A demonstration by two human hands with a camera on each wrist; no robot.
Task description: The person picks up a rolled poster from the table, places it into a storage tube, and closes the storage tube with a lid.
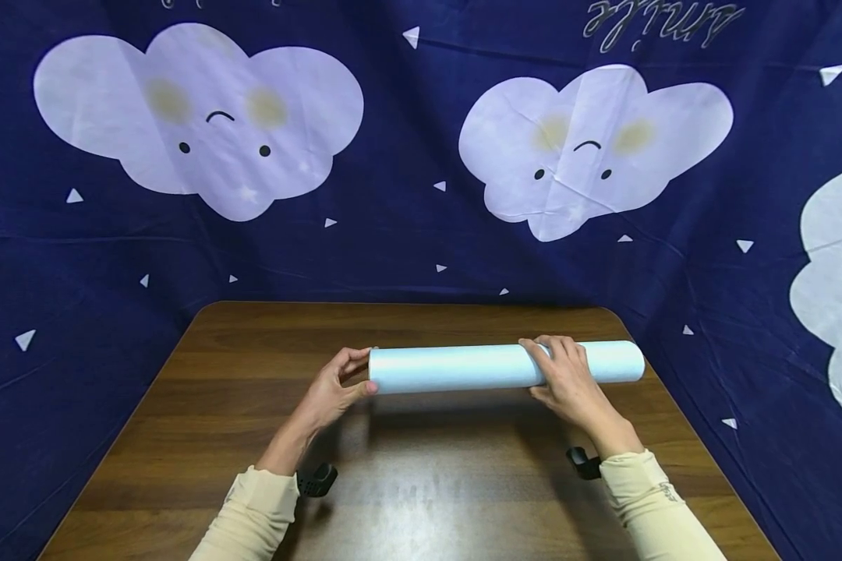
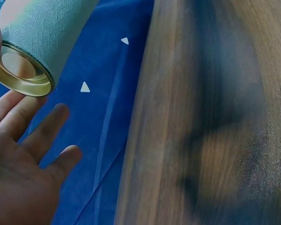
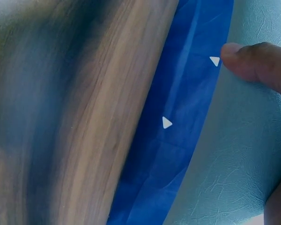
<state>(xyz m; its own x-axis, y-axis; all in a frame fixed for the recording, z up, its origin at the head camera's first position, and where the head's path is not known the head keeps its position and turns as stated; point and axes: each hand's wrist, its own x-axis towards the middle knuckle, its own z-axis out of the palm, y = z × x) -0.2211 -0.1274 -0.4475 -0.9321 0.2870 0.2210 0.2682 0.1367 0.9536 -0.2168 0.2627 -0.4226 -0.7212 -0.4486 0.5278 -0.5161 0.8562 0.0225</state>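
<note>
fingers (image 1: 352,360) of the left hand (image 1: 333,389) curl about the left end of a long, pale blue-white cylindrical tube with a crackled leather-like skin (image 1: 463,366), thumb below and fingertips above the end rim; the left wrist view shows that end closed by a shiny gold metal cap (image 2: 19,71), with the open palm (image 2: 18,178) just beside it and the fingers only loosely bent, so the hold looks light, more a steadying cup than a clamp

the right hand (image 1: 568,382) lies over the tube toward its right end, fingers draped across the top and down the far side, thumb on the near side; the right wrist view shows a fingertip (image 3: 253,61) pressed onto the textured surface (image 3: 239,154)

the tube runs left to right across the far half of a dark brown wood-grain table (image 1: 421,483), level, with its shadow falling on the boards just in front; whether it rests on the table or is held slightly off it cannot be told

both forearms wear cream long sleeves (image 1: 645,499), and a small black wrist-mounted device (image 1: 316,479) sits below each wrist

behind and around the table hangs a navy blue cloth printed with pale lilac clouds and small white triangles (image 1: 407,234)
</note>
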